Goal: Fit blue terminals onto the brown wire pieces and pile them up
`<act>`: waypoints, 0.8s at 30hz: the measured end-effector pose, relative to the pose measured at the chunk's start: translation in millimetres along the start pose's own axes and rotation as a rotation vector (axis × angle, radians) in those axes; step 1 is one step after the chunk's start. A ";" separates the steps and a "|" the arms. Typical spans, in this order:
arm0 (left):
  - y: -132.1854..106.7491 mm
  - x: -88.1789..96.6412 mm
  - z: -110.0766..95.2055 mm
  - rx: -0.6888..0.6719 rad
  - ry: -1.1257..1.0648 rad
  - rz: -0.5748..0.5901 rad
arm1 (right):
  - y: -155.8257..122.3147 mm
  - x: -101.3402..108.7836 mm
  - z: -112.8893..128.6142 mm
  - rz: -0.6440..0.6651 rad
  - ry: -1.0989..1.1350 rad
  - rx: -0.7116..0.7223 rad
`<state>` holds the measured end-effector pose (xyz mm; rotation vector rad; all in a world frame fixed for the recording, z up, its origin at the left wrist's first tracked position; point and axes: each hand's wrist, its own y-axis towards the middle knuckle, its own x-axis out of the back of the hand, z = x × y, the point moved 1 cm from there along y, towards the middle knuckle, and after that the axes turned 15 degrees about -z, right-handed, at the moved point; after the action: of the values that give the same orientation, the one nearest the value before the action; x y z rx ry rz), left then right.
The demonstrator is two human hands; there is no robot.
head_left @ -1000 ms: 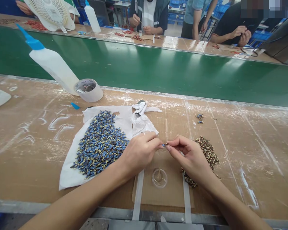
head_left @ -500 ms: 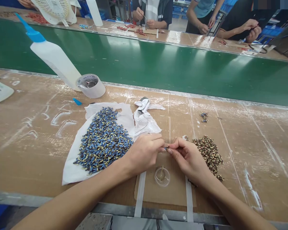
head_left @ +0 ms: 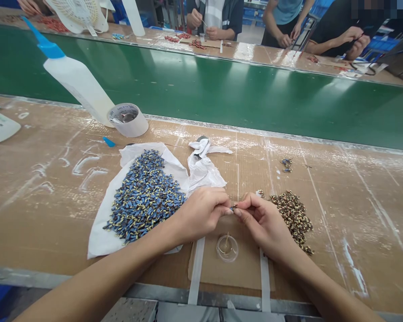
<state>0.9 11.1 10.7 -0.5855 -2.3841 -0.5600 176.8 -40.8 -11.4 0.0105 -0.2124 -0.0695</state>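
Between the fingertips of both hands is a tiny blue and dark piece (head_left: 233, 208), too small to make out fully. My left hand (head_left: 204, 212) pinches it from the left, and my right hand (head_left: 263, 219) pinches it from the right. Below them stands a small clear cup (head_left: 227, 248) with a thin stick in it, on a cardboard piece (head_left: 235, 275) taped down at both sides. A heap of small blue, yellow and black pieces (head_left: 144, 197) lies on white paper (head_left: 99, 237) at the left. Beside my right hand is a pile of brown and cream pieces (head_left: 292, 217).
A roll of tape (head_left: 130, 127) props a leaning white bottle with a blue nozzle (head_left: 77, 85). Crumpled white paper (head_left: 204, 170) and a blue cap (head_left: 109, 141) lie nearby. Several loose pieces (head_left: 286, 165) sit at right. Past the green belt (head_left: 204, 89), other people work at a bench.
My left hand has shifted very slightly at the fingertips. Both hands stay pinched together around the tiny piece, and the rest looks the same.
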 end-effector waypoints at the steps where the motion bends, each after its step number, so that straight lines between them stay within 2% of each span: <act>1: 0.2 0.7 0.2 -0.028 -0.003 -0.009 | 0.9 1.8 1.7 0.007 0.002 -0.007; 6: 1.5 2.2 -0.1 -0.073 -0.007 -0.078 | 4.4 7.5 8.9 -0.030 0.062 -0.083; 12: 0.4 -2.2 2.5 -0.079 0.024 -0.051 | 5.4 8.6 10.6 -0.095 0.048 -0.047; 18: -3.0 -4.9 0.4 -0.142 0.014 -0.097 | 4.0 8.0 12.2 -0.044 0.072 0.001; 24: -2.8 -6.7 -2.1 -0.153 -0.019 -0.048 | 1.8 7.2 5.0 0.000 -0.029 0.104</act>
<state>5.2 5.9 7.2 -0.6031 -2.3928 -0.7657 182.9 -39.5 -5.0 0.1131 -0.2450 -0.0585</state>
